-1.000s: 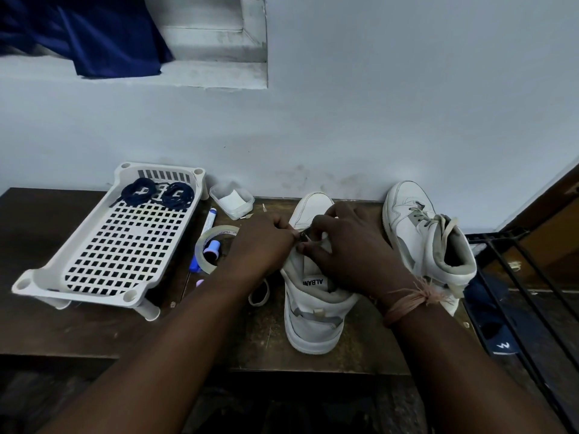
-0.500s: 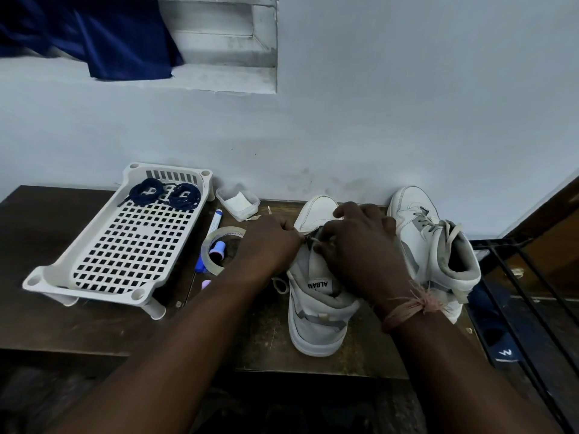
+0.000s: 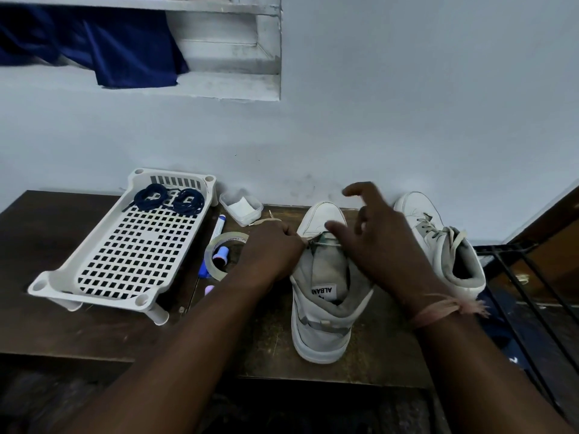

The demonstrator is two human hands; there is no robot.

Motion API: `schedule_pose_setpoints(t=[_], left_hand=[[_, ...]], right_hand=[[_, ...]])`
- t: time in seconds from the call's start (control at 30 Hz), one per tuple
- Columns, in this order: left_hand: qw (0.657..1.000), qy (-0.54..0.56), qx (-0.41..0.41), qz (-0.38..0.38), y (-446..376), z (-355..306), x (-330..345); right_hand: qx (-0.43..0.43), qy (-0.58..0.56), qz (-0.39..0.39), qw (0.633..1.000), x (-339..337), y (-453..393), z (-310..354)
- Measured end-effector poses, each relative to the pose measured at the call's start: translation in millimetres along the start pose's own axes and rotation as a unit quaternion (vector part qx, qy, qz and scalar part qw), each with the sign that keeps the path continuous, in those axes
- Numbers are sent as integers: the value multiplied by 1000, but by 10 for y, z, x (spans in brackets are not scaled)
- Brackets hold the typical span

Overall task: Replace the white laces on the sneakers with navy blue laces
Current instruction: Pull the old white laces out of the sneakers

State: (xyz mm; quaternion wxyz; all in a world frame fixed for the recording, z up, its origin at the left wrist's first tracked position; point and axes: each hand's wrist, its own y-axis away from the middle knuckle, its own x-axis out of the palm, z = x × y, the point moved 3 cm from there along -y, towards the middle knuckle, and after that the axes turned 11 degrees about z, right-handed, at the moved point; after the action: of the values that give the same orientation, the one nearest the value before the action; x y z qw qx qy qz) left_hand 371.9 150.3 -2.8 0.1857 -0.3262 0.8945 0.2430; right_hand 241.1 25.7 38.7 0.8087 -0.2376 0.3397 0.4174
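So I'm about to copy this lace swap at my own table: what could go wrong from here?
The left hand pulls the white lace sideways while the right hand hovers open above the near sneaker, so an unsteadied shoe might tip or slide. The freed lace end trails toward the tape roll and small container and could snag or drag them.

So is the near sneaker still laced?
Nearly unlaced: the near sneaker shows one white lace crossing near the toe; upper eyelets are bare.
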Motion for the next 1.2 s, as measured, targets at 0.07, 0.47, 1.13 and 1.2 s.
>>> schedule_pose_setpoints(t=[0.07, 0.47, 1.13, 1.2], left_hand=[[1000, -7, 7, -2, 8, -15, 2], [1000, 18, -2, 11, 71, -52, -14], [1000, 0, -9, 13, 44, -55, -26], [1000, -6, -11, 19, 48, -64, -23]], right_hand=[[-7, 123, 62, 990, 120, 10, 0], [58, -492, -77, 865, -150, -51, 119], [61, -525, -49, 848, -137, -97, -5], [52, -621, -65, 779, -229, -106, -11]])
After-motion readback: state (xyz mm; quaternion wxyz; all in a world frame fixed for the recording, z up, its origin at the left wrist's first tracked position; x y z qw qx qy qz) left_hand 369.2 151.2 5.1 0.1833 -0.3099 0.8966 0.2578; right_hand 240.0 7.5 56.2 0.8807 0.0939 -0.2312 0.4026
